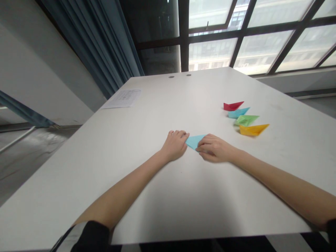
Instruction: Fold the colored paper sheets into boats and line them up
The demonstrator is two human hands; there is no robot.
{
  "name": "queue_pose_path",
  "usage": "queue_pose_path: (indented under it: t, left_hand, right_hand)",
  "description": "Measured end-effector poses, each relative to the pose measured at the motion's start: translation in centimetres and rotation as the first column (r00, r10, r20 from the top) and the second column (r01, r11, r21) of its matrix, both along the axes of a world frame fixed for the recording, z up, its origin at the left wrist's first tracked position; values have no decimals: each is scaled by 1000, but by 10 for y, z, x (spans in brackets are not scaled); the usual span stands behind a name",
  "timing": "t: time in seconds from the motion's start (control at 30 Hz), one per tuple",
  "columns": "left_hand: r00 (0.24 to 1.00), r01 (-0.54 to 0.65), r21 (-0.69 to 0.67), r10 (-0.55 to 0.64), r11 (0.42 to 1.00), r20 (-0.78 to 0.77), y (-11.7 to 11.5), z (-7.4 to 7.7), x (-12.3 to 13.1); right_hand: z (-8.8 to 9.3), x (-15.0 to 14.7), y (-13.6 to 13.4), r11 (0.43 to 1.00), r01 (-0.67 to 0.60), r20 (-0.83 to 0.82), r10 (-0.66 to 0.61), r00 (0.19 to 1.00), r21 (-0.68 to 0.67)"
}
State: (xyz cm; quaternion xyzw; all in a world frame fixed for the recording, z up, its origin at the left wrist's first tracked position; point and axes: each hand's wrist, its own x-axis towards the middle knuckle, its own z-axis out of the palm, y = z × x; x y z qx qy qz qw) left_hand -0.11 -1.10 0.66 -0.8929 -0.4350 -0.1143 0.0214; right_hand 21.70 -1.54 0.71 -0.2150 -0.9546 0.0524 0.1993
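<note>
A light blue folded paper (194, 141) lies on the white table (168, 105) between my hands, with a pointed corner toward the bottom. My left hand (176, 144) is closed on its left end, fingers together. At its right side my right hand (213, 148) grips the paper with bent fingers, covering that part of it. To the right stand folded paper boats in a slanting row: a red one (233, 106), a blue one (238, 112), a green one (246, 120) and a yellow one (253, 130).
A printed white sheet (123, 98) lies at the table's left edge. Two round dark discs (171, 77) sit near the far edge. Beyond the table are a blue curtain (97, 42) and large windows (212, 54).
</note>
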Motion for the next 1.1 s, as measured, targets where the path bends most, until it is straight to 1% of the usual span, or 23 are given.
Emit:
queue_pose_path:
  t: [0.17,0.27,0.33,0.37,0.43,0.53,0.67,0.7,0.77,0.83,0.9,1.0,1.1]
  left_hand:
    - [974,-69,-109,91,992,208,1,0,1]
    - [924,-108,-184,167,977,344,1,3,4]
    - [871,-104,-258,213,961,442,1,3,7]
    - [836,-89,-306,238,948,495,2,3,8]
    - [741,-37,-410,300,911,600,3,0,10]
    - [565,60,-528,407,847,717,5,-5,13]
    - [332,177,-616,543,767,771,2,-2,19]
    - [287,210,-631,570,747,770,0,0,21]
    - [222,289,-647,608,705,762,-3,4,24]
    - [185,364,-646,628,671,756,-6,7,26]
    - [160,414,-636,636,651,755,-8,9,28]
    - [138,434,-627,640,647,756,-9,10,30]
    - [134,434,-614,627,659,767,-9,10,30]
  right_hand:
    - [1,-3,-2,999,-7,-1,8,1000,34]
    - [-2,-4,-1,998,6,-24,-4,1000,66]
    - [-4,-4,0,997,18,-32,-16,999,81]
    - [-5,-4,0,996,28,-36,-25,999,88]
    - [-5,-4,0,993,60,-41,-56,998,102]
    - [-5,-5,-1,984,124,-56,-118,992,130]
    - [-3,-7,-2,964,226,-119,-210,970,140]
    - [-3,-8,-3,960,249,-144,-230,962,130]
    - [-3,-10,-4,955,282,-200,-260,945,91]
    - [-2,-12,-7,954,300,-260,-283,923,27]
    - [-1,-14,-9,946,319,-302,-321,898,-59]
    - [1,-16,-13,928,329,-338,-370,865,-174]
    - [3,-18,-14,928,307,-381,-367,849,-210]
